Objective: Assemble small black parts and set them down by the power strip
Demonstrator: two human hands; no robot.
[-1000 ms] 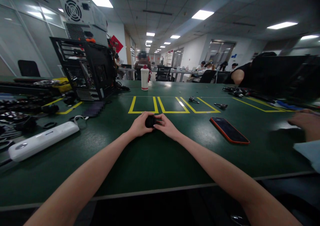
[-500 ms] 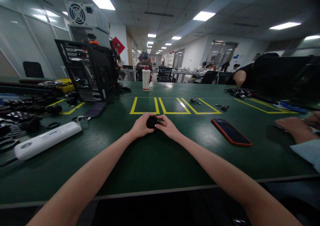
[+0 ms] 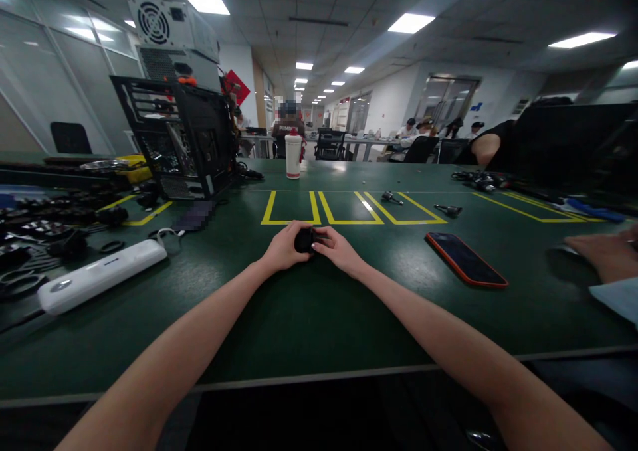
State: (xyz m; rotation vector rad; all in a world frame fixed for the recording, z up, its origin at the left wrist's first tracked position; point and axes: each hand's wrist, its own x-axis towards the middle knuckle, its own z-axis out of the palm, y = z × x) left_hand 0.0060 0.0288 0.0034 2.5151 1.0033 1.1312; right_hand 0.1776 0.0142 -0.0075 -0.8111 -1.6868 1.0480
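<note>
Between my hands, just above the green table (image 3: 309, 331), is a small black rounded part (image 3: 304, 241) whose exact kind I cannot make out. My left hand (image 3: 283, 246) wraps round its left side, thumb below and fingers over the top. From the other side, my right hand (image 3: 339, 248) pinches its right edge with thumb and fingertips. Yellow taped outlines (image 3: 349, 221) lie just beyond my hands. Two small dark metal-tipped pieces (image 3: 393, 198) rest on the table to the right, one of them over a tape line.
At the right lies a phone with an orange rim (image 3: 466, 258); beyond it is another person's hand (image 3: 601, 252). A white power strip (image 3: 104, 275) and dark parts lie left. An open computer case (image 3: 199, 139) and a white cup (image 3: 293, 155) stand farther back.
The view has shifted very slightly. Both my hands keep their hold on the black part in nearly the same pose. The other person's hand at the right has moved a little.
</note>
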